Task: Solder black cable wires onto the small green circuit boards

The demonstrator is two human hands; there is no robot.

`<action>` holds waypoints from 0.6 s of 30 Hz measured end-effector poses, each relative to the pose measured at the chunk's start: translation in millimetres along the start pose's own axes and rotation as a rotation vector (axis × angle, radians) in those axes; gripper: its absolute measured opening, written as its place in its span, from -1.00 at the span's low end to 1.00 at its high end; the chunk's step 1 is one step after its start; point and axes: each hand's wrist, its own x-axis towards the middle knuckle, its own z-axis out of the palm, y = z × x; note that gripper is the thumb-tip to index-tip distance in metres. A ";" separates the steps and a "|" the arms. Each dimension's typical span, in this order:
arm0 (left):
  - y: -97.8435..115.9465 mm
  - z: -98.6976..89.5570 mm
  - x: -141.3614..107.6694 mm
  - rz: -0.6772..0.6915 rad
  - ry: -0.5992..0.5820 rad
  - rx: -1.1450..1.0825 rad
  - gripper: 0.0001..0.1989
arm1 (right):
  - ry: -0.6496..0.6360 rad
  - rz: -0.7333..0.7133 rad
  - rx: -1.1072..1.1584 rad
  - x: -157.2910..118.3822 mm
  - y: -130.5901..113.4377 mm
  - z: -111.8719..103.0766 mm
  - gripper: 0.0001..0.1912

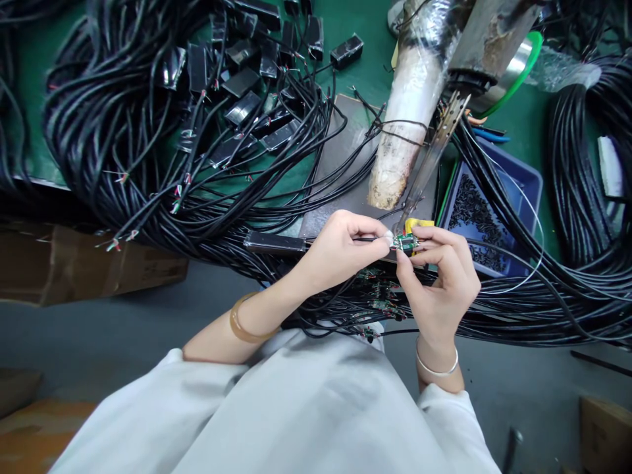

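A small green circuit board [405,242] is pinched by its edges in my right hand [442,276]. My left hand [340,253] has thumb and forefinger closed on a thin black cable [366,239] at the board's left end; whether its wires are joined to the board is hidden by the fingertips. To the left of that hand lies a black-wrapped block [275,242], seemingly on the same cable. Just above the board, a perforated metal tip [451,115] and its thin rod point down. Something yellow [419,226] sits behind my right fingertips.
Bundled black cables [113,99] and several black-wrapped blocks [241,82] cover the table's left side. A wrapped white tube [405,118] leans in from above. At right stand a blue tray [528,191] of small black pieces and a cable coil [573,171]. More boards [380,289] hang near my lap.
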 end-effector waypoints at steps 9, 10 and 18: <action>1.8 0.3 0.1 0.028 -0.003 0.008 -0.83 | -0.013 -0.027 -0.024 5.5 -1.2 -2.0 -0.83; 2.0 0.5 -0.2 0.030 0.005 0.005 -0.84 | -0.011 -0.030 -0.024 5.8 -1.7 -2.3 -0.82; -1.7 -0.2 1.1 0.020 0.002 -0.007 -0.85 | -0.022 -0.048 -0.042 3.3 -2.8 -1.2 -0.82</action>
